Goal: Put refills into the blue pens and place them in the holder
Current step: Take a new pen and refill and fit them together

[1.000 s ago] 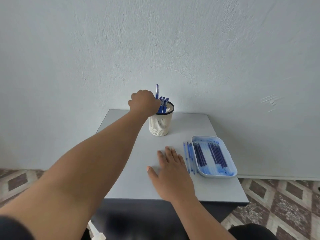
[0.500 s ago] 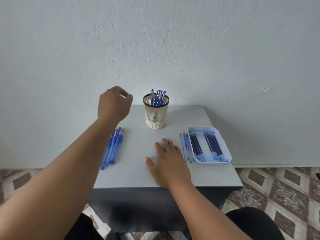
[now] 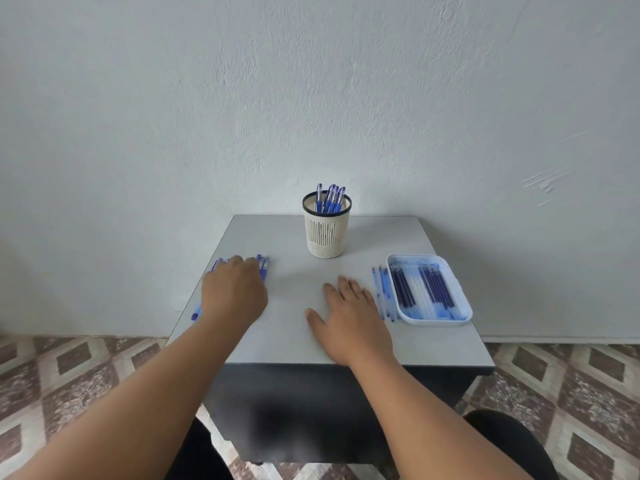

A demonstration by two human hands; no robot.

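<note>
Both hands lie palm-down: left (image 3: 233,292) over blue pens (image 3: 264,266), right (image 3: 349,317) flat on table (image 3: 294,237).

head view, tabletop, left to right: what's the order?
left hand over the loose pens → holder → right hand → refills beside the tray → tray

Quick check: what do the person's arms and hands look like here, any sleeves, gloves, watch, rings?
Both forearms are bare to the frame's lower edge, with no sleeve showing in this frame. The left hand and right hand wear no gloves; no watch, band or ring is visible on the wrists or the fingers that show. The left hand's fingertips are hidden from the camera.
</note>
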